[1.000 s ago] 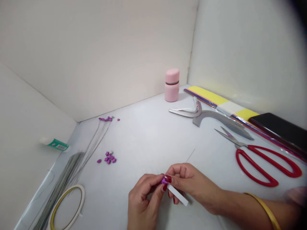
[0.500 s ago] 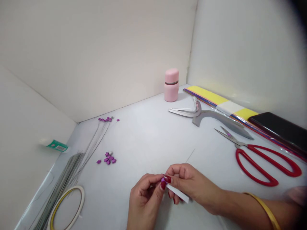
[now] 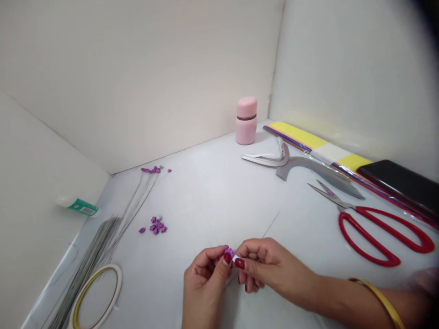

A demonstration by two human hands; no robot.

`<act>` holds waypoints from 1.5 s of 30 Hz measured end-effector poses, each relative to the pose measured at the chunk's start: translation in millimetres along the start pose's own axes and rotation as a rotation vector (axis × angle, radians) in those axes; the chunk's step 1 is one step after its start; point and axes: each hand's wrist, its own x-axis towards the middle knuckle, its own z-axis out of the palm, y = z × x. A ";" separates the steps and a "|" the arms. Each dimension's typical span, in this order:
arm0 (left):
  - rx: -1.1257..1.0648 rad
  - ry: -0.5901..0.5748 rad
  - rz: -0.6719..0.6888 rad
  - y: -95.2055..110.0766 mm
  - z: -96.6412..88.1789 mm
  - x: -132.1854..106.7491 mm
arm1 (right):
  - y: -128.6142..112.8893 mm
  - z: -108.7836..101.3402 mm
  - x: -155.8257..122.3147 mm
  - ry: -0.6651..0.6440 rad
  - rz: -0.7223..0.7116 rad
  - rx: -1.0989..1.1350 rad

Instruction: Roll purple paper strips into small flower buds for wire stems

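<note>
At the near middle of the counter [image 3: 206, 192], a small purple bud [image 3: 229, 251] is pinched between thumb and forefinger of the left hand [image 3: 206, 279], and a white strip [image 3: 235, 258] just beside it is gripped by the right hand [image 3: 276, 263]. The bud is probably best pinched lightly, lest it be crushed, with the strip kept taut. Whether the thin wire [image 3: 272, 224] beyond is held cannot be told.

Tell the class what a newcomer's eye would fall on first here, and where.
Probably the red-handled scissors, lying open at the right. Next, perhaps, the pink bottle, upright at the back, just right of centre. Then, at bottom centre, the left hand pinches a purple piece and the right hand a white strip.
</note>
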 end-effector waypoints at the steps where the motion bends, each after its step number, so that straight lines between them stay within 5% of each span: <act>1: -0.005 0.001 -0.012 -0.2 0.0 0.2 | 0.4 -0.1 -0.1 -0.001 -0.010 0.001; 5: 0.082 -0.008 0.055 -2.6 -2.2 -0.2 | 0.6 -0.3 0.4 -0.006 -0.028 0.013; 11: 0.375 -0.051 0.552 -9.9 -9.5 -1.8 | -1.4 1.0 0.8 0.019 0.017 0.055; 17: 0.482 -0.093 0.725 -12.3 -12.2 0.8 | -3.4 2.0 0.4 0.030 -0.002 0.080; 26: 0.477 -0.142 0.654 -13.7 -10.4 0.7 | 0.9 0.4 1.6 0.023 -0.026 0.079; 32: 0.285 -0.237 0.424 -13.7 -14.2 4.1 | -4.7 0.6 1.0 0.002 -0.027 0.099; 35: 0.336 -0.270 0.440 -13.3 -16.4 5.4 | -4.5 0.5 0.6 -0.002 -0.013 0.101; 40: 0.366 -0.250 0.462 -13.0 -15.2 4.3 | -1.9 -0.4 0.2 -0.024 0.003 0.132; 45: 0.226 -0.203 0.341 -14.8 -13.1 2.6 | -2.5 -0.3 0.9 -0.026 -0.003 0.167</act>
